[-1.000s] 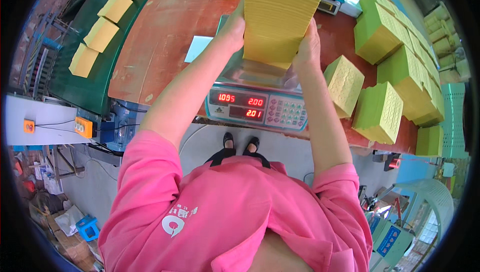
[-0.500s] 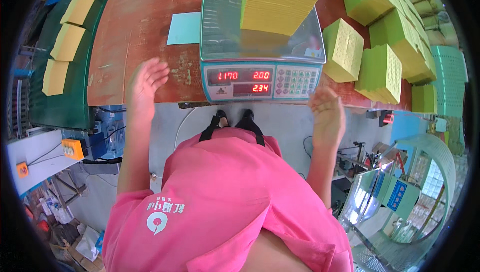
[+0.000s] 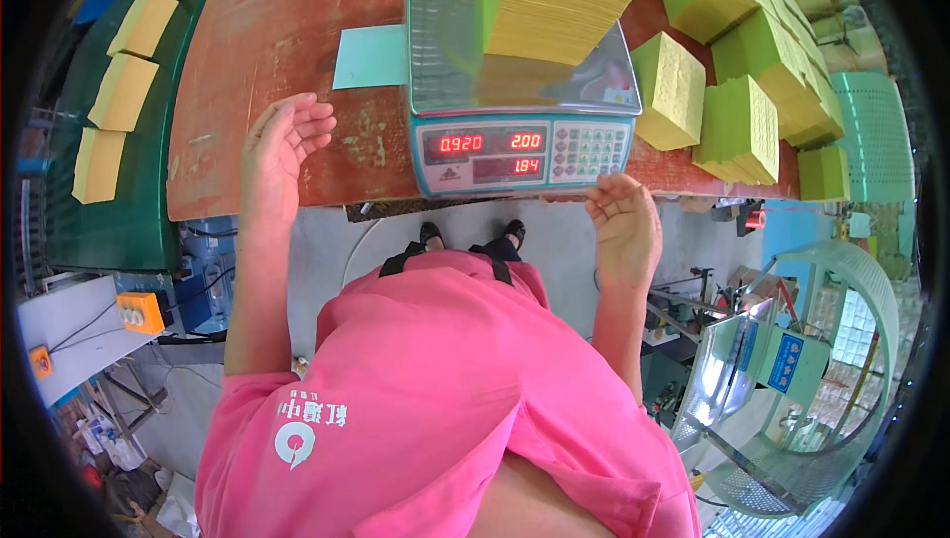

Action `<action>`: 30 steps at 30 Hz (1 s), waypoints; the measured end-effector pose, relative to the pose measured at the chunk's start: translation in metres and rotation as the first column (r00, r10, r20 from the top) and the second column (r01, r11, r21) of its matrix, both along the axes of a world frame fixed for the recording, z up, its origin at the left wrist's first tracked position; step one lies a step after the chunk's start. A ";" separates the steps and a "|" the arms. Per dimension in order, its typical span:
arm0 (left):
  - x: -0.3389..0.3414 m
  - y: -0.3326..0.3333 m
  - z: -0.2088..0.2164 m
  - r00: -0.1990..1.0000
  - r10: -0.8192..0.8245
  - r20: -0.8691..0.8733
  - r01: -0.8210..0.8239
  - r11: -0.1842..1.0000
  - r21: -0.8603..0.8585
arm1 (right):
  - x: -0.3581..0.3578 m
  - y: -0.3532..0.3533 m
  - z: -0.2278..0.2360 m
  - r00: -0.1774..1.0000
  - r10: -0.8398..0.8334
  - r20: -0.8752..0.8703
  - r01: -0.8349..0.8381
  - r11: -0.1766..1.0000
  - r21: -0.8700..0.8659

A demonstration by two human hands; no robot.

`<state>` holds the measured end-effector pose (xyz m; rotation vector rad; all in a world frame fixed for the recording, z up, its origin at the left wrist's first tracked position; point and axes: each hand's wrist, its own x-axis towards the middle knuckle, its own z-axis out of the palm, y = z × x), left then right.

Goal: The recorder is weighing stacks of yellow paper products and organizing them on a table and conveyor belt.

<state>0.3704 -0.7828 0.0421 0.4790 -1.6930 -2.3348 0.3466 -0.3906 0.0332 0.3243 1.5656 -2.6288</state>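
A tall stack of yellow paper [image 3: 579, 3] stands on the metal pan [image 3: 445, 53] of a digital weighing scale [image 3: 475, 157], whose red display is lit. To the left of the scale my left hand [image 3: 282, 142] hovers above the table edge, fingers loosely bent and apart, holding nothing. My right hand [image 3: 625, 231] is just below the scale's keypad corner, its fingers half curled and apart with nothing visible in them. Neither hand touches the stack. A pale blue-green sheet [image 3: 370, 57] lies against the scale's left side.
Several yellow paper stacks [image 3: 747, 127] crowd the right of the red-brown table [image 3: 247, 53]. More yellow blocks [image 3: 124, 93] line a dark green surface [image 3: 109, 221] at left. A green perforated machine guard [image 3: 881, 340] stands at lower right, an orange switch box [image 3: 139, 312] at lower left.
The scale's displayed reading has dropped. Both hands stay raised beside the scale, with only small shifts, and the whole view has moved slightly.
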 end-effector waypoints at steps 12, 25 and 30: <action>-0.032 0.016 0.061 0.987 -0.088 -0.134 0.057 0.973 -0.225 | -0.012 -0.005 -0.003 1.000 0.019 0.018 -0.017 0.995 -0.095; -0.141 0.131 0.202 0.730 -0.539 -0.419 -0.298 0.301 -0.906 | -0.028 0.055 -0.015 0.991 0.048 0.121 -0.031 0.990 -0.135; -0.192 0.145 0.204 0.853 -0.492 -0.177 -0.092 0.192 -0.977 | -0.046 0.079 -0.003 0.992 0.094 0.084 -0.080 0.984 -0.157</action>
